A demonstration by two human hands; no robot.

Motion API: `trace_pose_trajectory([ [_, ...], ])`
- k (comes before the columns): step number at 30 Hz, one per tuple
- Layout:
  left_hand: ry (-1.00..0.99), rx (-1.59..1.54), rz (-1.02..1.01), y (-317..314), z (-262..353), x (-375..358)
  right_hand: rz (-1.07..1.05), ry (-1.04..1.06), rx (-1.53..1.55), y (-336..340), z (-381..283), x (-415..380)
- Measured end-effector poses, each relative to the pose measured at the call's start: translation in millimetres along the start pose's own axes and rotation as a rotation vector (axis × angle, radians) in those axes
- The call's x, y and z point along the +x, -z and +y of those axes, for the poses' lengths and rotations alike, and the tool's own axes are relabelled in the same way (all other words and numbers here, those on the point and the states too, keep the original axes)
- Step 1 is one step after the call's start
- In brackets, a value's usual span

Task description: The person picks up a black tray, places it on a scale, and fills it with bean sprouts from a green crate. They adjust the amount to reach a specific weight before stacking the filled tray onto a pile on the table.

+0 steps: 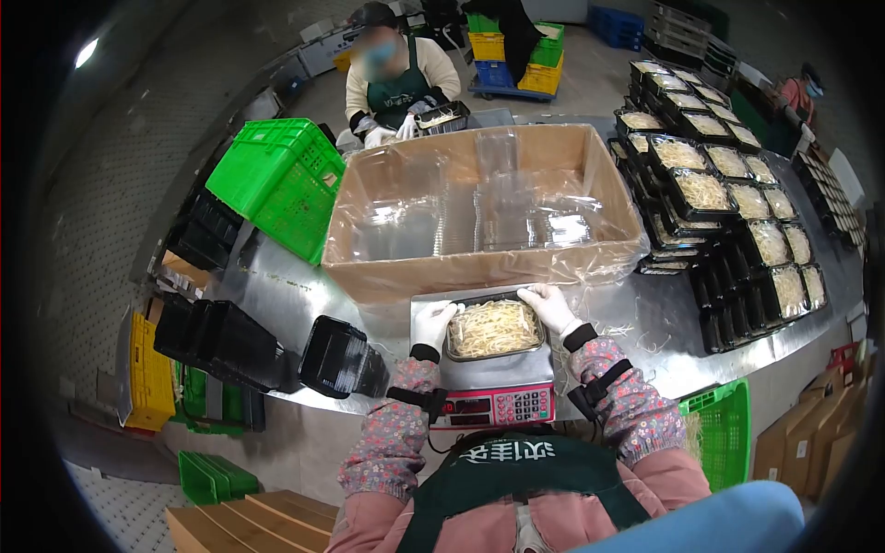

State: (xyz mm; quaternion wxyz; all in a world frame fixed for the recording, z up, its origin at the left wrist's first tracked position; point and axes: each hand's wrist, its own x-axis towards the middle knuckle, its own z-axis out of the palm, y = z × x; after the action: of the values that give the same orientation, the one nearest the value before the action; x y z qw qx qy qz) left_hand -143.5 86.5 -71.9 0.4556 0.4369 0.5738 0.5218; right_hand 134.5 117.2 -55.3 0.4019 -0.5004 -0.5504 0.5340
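A black plastic tray [496, 329] heaped with pale bean sprouts sits over the steel platform of a red digital scale [493, 405], with a clear covering over its top. My left hand [433, 326], in a white glove, grips the tray's left rim near the far corner. On the opposite side my right hand [549, 310], gloved too, has its fingers closed on the far right corner. Stacked empty black trays [334, 358] lie left of the scale.
Beyond the scale stands a large cardboard box [396, 275] lined with film and holding clear plastic lids [461, 217]. Filled trays [701, 191] are stacked high at the right. A green crate [277, 184] leans at the left. A co-worker [401, 78] handles a tray across the table.
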Motion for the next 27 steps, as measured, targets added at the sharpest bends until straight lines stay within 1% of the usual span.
trace_pose_trajectory([
  [1, 0.038, 0.016, -0.004, 3, 9, -6, 0.010, 0.012, -0.006, 1, -4, -4],
  [2, 0.074, 0.032, -0.007, 6, 23, -14, 0.039, 0.066, -0.013, 3, -14, -15],
  [3, 0.283, -0.006, 0.017, 9, 42, -29, -0.002, -0.129, -0.036, 11, -41, -34],
  [4, 0.333, -0.054, 0.009, 18, 30, -37, -0.042, -0.326, -0.058, 20, -60, -50],
  [6, 0.478, -0.161, -0.098, 27, 40, -70, -0.244, -0.385, 0.088, 30, -45, -71],
  [8, 0.557, -0.342, -0.188, 16, 60, -104, -0.278, -0.404, 0.352, 22, -31, -92],
  [9, 0.554, -0.454, -0.195, 15, 45, -107, -0.227, -0.412, 0.486, 18, -29, -97],
  [10, 0.557, -0.452, -0.196, 11, 39, -106, -0.225, -0.415, 0.488, 16, -23, -97],
  [12, 0.501, -0.647, -0.091, 6, 29, -106, -0.120, -0.412, 0.624, 10, -6, -95],
  [13, 0.480, -0.635, -0.031, 1, 31, -104, -0.050, -0.418, 0.642, 3, -6, -95],
  [14, 0.480, -0.635, -0.032, -1, 29, -102, -0.049, -0.417, 0.643, 0, -6, -95],
  [17, 0.385, -0.462, 0.078, -7, 25, -95, 0.001, -0.401, 0.609, -7, -8, -93],
  [18, 0.382, -0.461, 0.078, -4, 26, -95, -0.001, -0.399, 0.610, -6, -9, -91],
  [20, 0.457, -0.290, 0.066, -3, 43, -98, -0.105, -0.458, 0.293, 4, -27, -83],
  [21, 0.516, -0.317, 0.061, -2, 49, -102, -0.146, -0.463, -0.020, 10, -42, -79],
  [22, 0.538, -0.312, 0.014, 4, 52, -106, -0.143, -0.460, -0.021, 13, -55, -75],
  [24, 0.691, -0.339, -0.094, 6, 51, -113, 0.188, 0.199, -0.750, 15, -80, -66],
  [25, 0.705, -0.312, -0.222, 1, 47, -115, 0.230, 0.193, -0.724, 3, -99, -59],
  [26, 0.723, -0.343, -0.325, -13, 52, -120, 0.250, 0.311, -0.673, -15, -99, -47],
  [27, 0.752, -0.393, -0.393, -27, 51, -121, 0.238, 0.540, -0.654, -34, -111, -37],
])
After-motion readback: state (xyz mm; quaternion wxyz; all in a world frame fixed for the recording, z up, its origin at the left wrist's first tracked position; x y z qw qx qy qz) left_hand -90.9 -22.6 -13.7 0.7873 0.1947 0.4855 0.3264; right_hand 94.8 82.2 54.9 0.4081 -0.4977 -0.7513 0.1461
